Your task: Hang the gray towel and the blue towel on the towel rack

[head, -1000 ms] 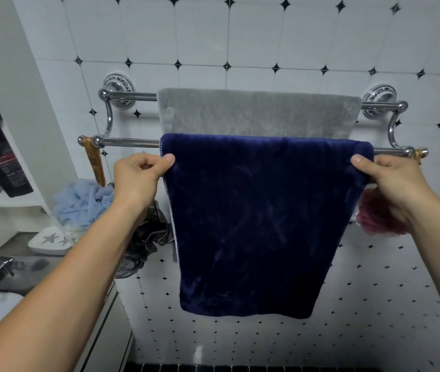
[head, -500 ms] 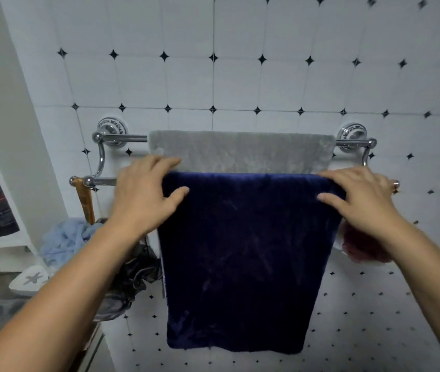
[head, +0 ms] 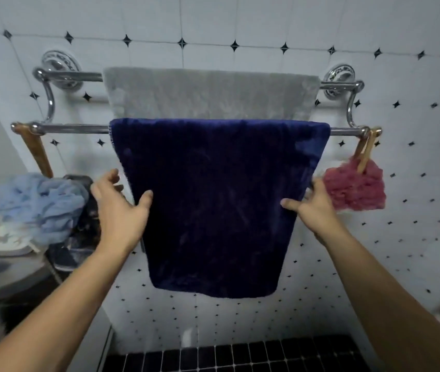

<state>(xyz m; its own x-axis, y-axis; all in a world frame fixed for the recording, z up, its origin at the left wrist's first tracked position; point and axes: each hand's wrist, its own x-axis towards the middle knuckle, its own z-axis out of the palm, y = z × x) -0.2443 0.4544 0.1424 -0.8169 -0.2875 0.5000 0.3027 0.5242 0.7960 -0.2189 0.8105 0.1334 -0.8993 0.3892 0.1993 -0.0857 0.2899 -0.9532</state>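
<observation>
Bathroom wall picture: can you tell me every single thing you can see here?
towel rack: one, shiny silver, two bars, on the tiled wall
gray towel: one, gray, over the upper bar
blue towel: one, dark blue, over the lower bar
light blue pouf: one, below the rack's left end
pink pouf: one, below the rack's right end
wooden pieces: two, brown, one at each end of the lower bar
soap dish: one, white, lower left
left hand: one, blue towel's left edge, thumb on it
right hand: one, blue towel's right edge, thumb on it
</observation>
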